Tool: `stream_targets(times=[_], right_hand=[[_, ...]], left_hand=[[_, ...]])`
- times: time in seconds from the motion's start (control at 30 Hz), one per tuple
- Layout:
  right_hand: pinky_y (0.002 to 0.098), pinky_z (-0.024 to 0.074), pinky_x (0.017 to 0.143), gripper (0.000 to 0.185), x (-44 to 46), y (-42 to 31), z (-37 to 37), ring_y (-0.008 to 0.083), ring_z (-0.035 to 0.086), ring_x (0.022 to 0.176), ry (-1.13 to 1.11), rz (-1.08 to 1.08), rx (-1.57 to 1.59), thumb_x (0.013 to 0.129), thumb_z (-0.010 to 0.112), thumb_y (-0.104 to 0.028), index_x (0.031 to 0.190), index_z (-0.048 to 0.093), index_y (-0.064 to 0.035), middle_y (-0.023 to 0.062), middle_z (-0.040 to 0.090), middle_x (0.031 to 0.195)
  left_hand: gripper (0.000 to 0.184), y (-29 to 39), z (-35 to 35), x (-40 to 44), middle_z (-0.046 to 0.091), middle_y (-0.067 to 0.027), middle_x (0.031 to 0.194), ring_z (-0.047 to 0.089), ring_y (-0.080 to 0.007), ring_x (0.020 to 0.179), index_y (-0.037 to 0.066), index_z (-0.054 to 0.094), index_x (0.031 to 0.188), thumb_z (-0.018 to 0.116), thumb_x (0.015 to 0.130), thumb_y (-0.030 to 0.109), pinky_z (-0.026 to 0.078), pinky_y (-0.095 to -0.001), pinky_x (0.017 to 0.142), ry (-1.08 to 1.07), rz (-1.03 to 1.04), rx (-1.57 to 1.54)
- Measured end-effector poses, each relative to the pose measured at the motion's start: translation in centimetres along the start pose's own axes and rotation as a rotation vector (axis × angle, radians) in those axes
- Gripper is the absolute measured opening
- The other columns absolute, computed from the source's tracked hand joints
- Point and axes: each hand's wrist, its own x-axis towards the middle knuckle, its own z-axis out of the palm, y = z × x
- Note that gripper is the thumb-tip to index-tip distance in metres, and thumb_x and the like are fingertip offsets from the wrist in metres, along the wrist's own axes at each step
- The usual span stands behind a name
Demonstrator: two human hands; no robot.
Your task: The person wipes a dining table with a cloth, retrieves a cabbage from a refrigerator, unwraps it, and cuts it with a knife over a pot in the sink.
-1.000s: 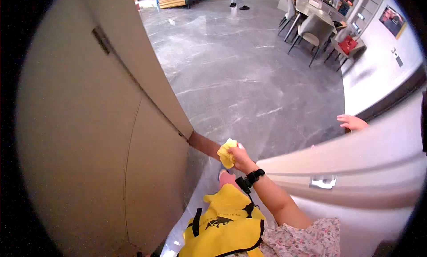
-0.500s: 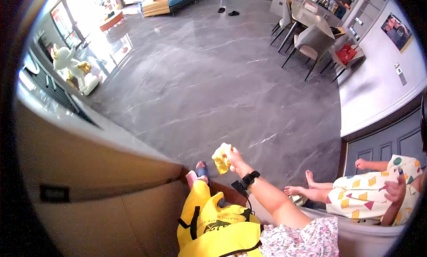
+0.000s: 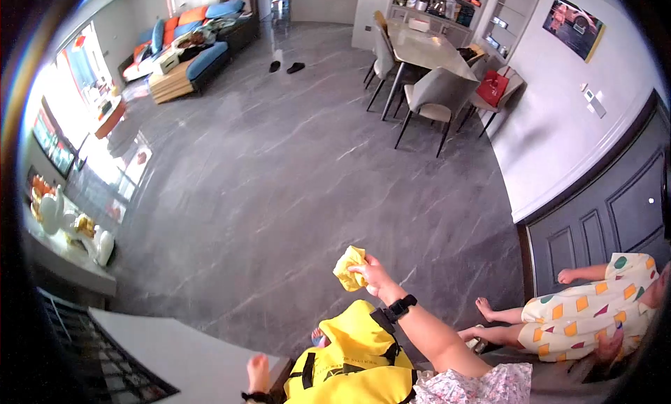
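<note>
In front of me, my right hand [image 3: 377, 277] is closed on a crumpled yellow cloth [image 3: 351, 270], held up above the grey floor [image 3: 279, 187]. A black band with a small device [image 3: 400, 307] is on that wrist. My left hand [image 3: 258, 373] shows at the bottom left beside the yellow apron [image 3: 356, 341], near the edge of a pale ledge [image 3: 182, 355]; its fingers are too blurred to make out. Black lettering on the apron is partly folded away.
Another person in a patterned outfit [image 3: 580, 313] is at the lower right by a dark door [image 3: 601, 222]. Further off are a dining table [image 3: 426, 47] with chairs, a sofa [image 3: 199, 61], dark slippers [image 3: 296, 67], and white figurines [image 3: 91, 240] at the left.
The view has turned and moved past the brown door panel into the room. My left hand has come into view at the bottom. The cloth stays in my right hand.
</note>
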Motion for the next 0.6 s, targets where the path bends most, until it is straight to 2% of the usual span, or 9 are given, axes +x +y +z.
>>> stream_targets(times=[0.07,0.13,0.23,0.27,0.33,0.4,0.43,0.5,0.6], right_hand=[[0.0343,0.0508,0.083,0.041,1.9,-4.0,0.3,0.0203,0.062,0.094,-0.034,0.006,0.042,0.075,0.065,0.005,0.113,0.053,-0.0018,0.0078,0.062,0.102],[0.0349,0.0512,0.083,0.04,5.6,-8.3,0.0,0.0205,0.062,0.095,-0.129,-0.019,0.094,0.076,0.065,0.006,0.114,0.052,-0.0014,0.0077,0.062,0.101],[0.034,0.0516,0.082,0.043,10.1,-16.7,0.5,0.0205,0.062,0.095,-0.183,-0.056,0.107,0.077,0.064,0.005,0.117,0.05,-0.0018,0.0077,0.061,0.103],[0.0338,0.0517,0.081,0.043,11.0,-15.4,-1.3,0.0205,0.062,0.095,-0.197,-0.062,0.077,0.077,0.065,0.004,0.118,0.05,-0.0019,0.0078,0.061,0.103],[0.0339,0.0512,0.083,0.043,16.1,-20.0,-1.4,0.0203,0.061,0.097,-0.221,-0.079,0.078,0.079,0.064,0.003,0.119,0.049,-0.0014,0.0077,0.06,0.106],[0.0342,0.0498,0.087,0.041,19.9,-24.2,-1.5,0.0201,0.059,0.101,-0.234,-0.041,0.09,0.081,0.061,0.004,0.12,0.049,-0.0015,0.0076,0.058,0.11],[0.0342,0.0521,0.082,0.044,21.9,-26.1,-1.8,0.0192,0.061,0.096,-0.227,-0.051,0.12,0.08,0.065,0.001,0.12,0.048,-0.0006,0.0069,0.059,0.107],[0.0334,0.0513,0.083,0.043,24.7,-28.4,-3.0,0.0182,0.06,0.097,-0.199,-0.055,0.102,0.082,0.064,-0.001,0.121,0.047,-0.0008,0.0068,0.059,0.109],[0.0317,0.0498,0.085,0.04,30.6,-34.1,-3.1,0.0168,0.059,0.099,-0.201,-0.035,0.005,0.085,0.062,-0.005,0.122,0.047,-0.0002,0.0067,0.059,0.11]], left_hand=[[0.031,15.2,6.0,3.5,0.065,-0.0082,0.099,0.058,-0.0143,0.09,-0.002,0.061,0.11,0.063,0.087,0.019,0.047,-0.0256,0.076,-0.102,0.179,-0.031],[0.029,30.6,12.8,5.7,0.067,-0.0091,0.099,0.06,-0.0139,0.089,-0.005,0.061,0.106,0.064,0.087,0.017,0.048,-0.0269,0.078,-0.267,0.347,0.177],[0.039,47.9,23.9,8.8,0.066,-0.0099,0.104,0.059,-0.0133,0.094,-0.005,0.059,0.112,0.064,0.088,0.025,0.047,-0.0265,0.081,-0.568,0.501,0.417],[0.041,46.9,27.5,9.0,0.065,-0.0102,0.105,0.059,-0.0131,0.096,-0.005,0.058,0.113,0.063,0.089,0.027,0.047,-0.0263,0.082,-0.652,0.534,0.423],[0.045,53.3,33.8,11.3,0.065,-0.0104,0.106,0.058,-0.0136,0.096,-0.004,0.057,0.117,0.064,0.088,0.029,0.047,-0.0257,0.082,-0.765,0.532,0.454],[0.042,56.5,39.3,14.0,0.065,-0.0075,0.099,0.058,-0.0125,0.092,-0.003,0.059,0.111,0.066,0.087,0.03,0.048,-0.0261,0.078,-0.892,0.533,0.212],[0.041,58.6,41.1,15.5,0.064,-0.0062,0.096,0.058,-0.0116,0.089,-0.003,0.059,0.108,0.067,0.086,0.031,0.048,-0.0257,0.075,-0.853,0.526,0.268],[0.038,60.9,44.6,17.3,0.063,-0.0034,0.09,0.058,-0.0096,0.083,-0.002,0.059,0.101,0.068,0.085,0.032,0.048,-0.025,0.071,-0.79,0.505,0.348],[0.029,66.7,48.2,21.8,0.062,-0.0015,0.089,0.057,-0.0079,0.08,0.0,0.057,0.098,0.067,0.087,0.025,0.047,-0.0239,0.069,-0.636,0.498,0.368]])
